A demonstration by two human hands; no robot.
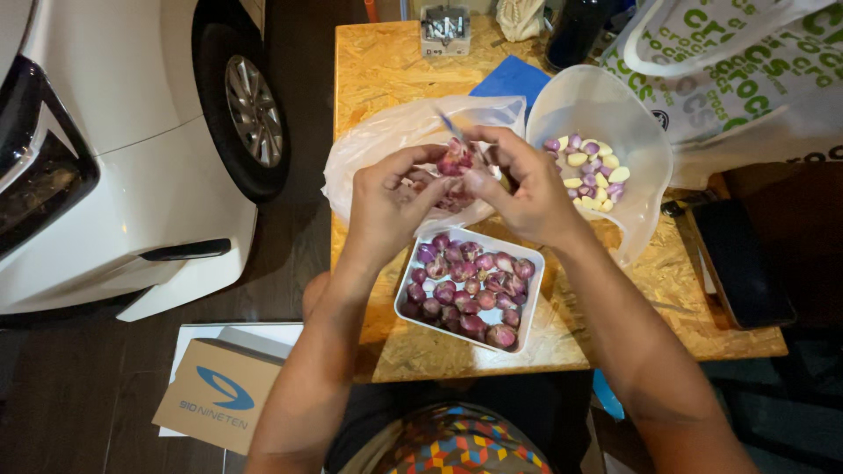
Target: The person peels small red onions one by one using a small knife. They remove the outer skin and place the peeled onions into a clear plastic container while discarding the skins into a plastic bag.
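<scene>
Both hands pinch one purple shallot [454, 161], left hand [392, 200] gripping, right hand [520, 186] holding a small knife [457, 132]; a brown box with a blue oval mark [219, 393] lies below-left.

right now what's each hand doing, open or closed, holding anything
Left hand: closed on a purple shallot.
Right hand: closed on a small knife, fingers also touching that shallot.

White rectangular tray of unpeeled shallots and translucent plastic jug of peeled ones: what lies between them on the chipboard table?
In the head view, only the right hand and its wrist cross above that stretch; beneath is bare chipboard table.
</scene>
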